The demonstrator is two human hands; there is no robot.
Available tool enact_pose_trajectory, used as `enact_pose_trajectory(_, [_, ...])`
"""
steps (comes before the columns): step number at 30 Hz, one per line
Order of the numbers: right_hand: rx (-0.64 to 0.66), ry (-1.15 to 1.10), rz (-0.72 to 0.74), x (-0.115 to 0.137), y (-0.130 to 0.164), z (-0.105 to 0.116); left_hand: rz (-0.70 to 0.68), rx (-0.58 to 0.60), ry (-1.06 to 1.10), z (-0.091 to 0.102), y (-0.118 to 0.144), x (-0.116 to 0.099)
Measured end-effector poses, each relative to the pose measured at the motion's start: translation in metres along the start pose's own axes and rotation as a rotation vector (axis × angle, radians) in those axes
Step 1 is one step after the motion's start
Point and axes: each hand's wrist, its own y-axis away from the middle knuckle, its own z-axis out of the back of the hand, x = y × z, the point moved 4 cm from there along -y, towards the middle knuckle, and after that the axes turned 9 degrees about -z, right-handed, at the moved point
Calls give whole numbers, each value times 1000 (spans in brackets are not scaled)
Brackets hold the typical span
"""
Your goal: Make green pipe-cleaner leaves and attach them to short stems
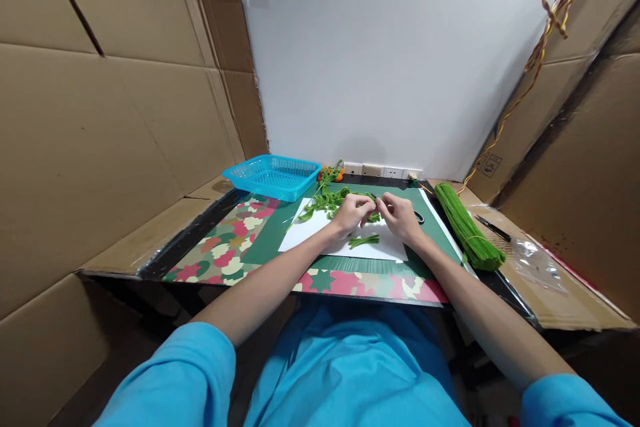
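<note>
Over a white sheet of paper [310,230], my left hand [351,213] and my right hand [400,217] meet with fingertips pinched together. Whatever small piece they hold is mostly hidden by the fingers. Just below them, several short cut pieces of green pipe cleaner [364,241] lie on the paper. Bent and looped green pipe cleaners [325,201] are heaped behind and to the left of my left hand. A dark scissors handle [419,217] shows beside my right hand; the rest of that tool is covered.
A blue plastic basket [273,177] stands at the back left, beside orange flowers [336,173]. On the right lie a bundle of long green pipe cleaners [470,227], a black pen-like tool [493,228] and a clear plastic bag [537,263]. Cardboard walls [125,113] flank the table.
</note>
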Motion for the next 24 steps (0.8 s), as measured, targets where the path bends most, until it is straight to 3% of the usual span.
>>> enact_pose_trajectory(9, [-4, 68, 39, 4, -1, 5, -29, 0, -91, 5, -2, 5])
enact_pose_trajectory(24, [-35, 298, 109, -1, 2, 1, -10, 20, -143, 3, -3, -4])
